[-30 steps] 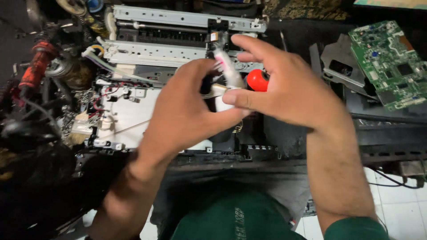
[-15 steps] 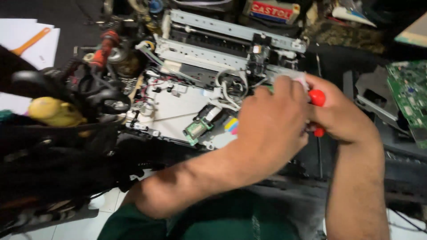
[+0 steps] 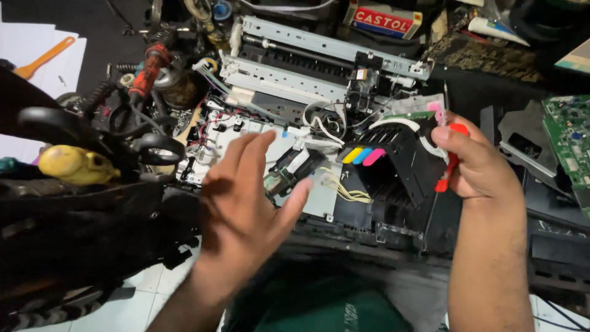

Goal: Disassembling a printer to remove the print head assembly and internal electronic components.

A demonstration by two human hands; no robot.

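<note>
Holding a red-handled tool [image 3: 450, 161] in my right hand [image 3: 478, 169], I'm closing that grip around its handle at the right side of the opened printer [image 3: 319, 123], just beside the black cartridge carriage [image 3: 399, 163] with its yellow, blue and pink tabs [image 3: 362, 155]. My left hand [image 3: 246, 203] is hovering wide open, fingers spread, holding nothing, over the near left part of the printer's metal chassis. A green circuit board [image 3: 568, 138] is lying far right. A yellow object [image 3: 70, 165] is sitting among dark clutter at left, with white paper [image 3: 37, 55] beyond it.
</note>
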